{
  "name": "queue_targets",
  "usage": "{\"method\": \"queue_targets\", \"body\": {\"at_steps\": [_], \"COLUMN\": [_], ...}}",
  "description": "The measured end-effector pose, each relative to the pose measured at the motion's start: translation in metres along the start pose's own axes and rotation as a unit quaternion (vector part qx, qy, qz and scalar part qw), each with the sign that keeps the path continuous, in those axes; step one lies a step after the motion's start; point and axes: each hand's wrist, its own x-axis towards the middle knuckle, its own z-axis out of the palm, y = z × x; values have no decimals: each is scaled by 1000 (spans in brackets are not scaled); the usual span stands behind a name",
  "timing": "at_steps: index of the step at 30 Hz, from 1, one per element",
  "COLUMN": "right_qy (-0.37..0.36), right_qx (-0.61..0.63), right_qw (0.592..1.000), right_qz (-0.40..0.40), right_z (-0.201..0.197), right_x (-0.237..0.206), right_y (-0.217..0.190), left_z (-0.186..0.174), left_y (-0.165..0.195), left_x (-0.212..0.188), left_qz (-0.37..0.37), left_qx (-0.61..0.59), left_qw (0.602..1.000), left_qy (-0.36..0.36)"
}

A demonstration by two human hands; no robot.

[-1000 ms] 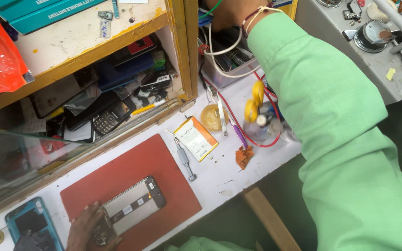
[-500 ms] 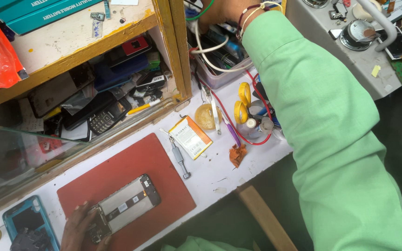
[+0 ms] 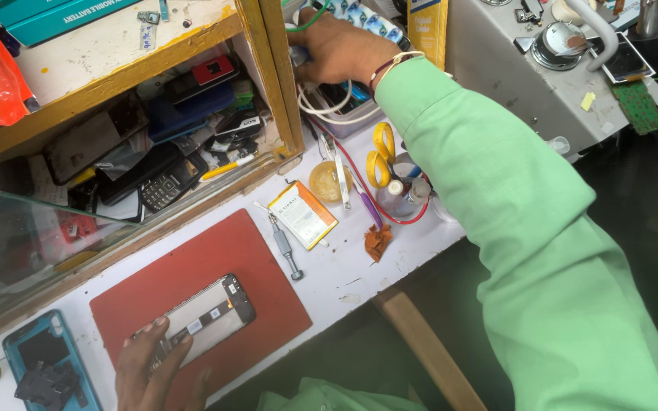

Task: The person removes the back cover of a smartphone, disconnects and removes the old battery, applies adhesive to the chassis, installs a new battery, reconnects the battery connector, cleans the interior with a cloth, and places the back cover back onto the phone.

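Observation:
My left hand [image 3: 152, 365] rests on the near end of an opened phone [image 3: 206, 312] that lies flat on a red mat [image 3: 237, 262]; its fingers press on the phone's edge. My right hand [image 3: 336, 46], in a light green sleeve, reaches far back beside the wooden shelf post [image 3: 272, 68], into a small box holding white cables [image 3: 321, 103]. Its fingers are curled among the cables and what they hold is hidden.
A phone battery [image 3: 303, 215], a screwdriver [image 3: 285, 247], yellow-handled scissors [image 3: 381, 152], tweezers and small bottles [image 3: 401, 194] lie on the white bench. The wooden shelf holds several old phones [image 3: 161, 179]. A blue phone case [image 3: 47, 361] lies left; a grey machine [image 3: 542, 68] stands right.
My right hand has come into view, reaching deeper into the cable box at the back. The left hand stays on the phone on the mat.

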Motion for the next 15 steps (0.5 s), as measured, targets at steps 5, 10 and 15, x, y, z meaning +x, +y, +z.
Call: {"method": "queue_targets", "body": {"at_steps": [5, 10, 15], "right_qy": [12, 9, 167], "right_qx": [-2, -119, -310], "right_qw": [1000, 992, 925], "right_qz": [-23, 48, -141], "right_z": [-11, -4, 3], "right_x": [-3, 0, -9], "right_y": [-11, -15, -21], "left_z": [-3, -8, -14], "left_y": [-5, -19, -24], "left_x": [-13, -26, -33], "left_qz": [-22, -39, -30], "left_qx": [-9, 5, -7], "left_qw": [1000, 999, 999], "left_qy": [3, 1, 21]}}
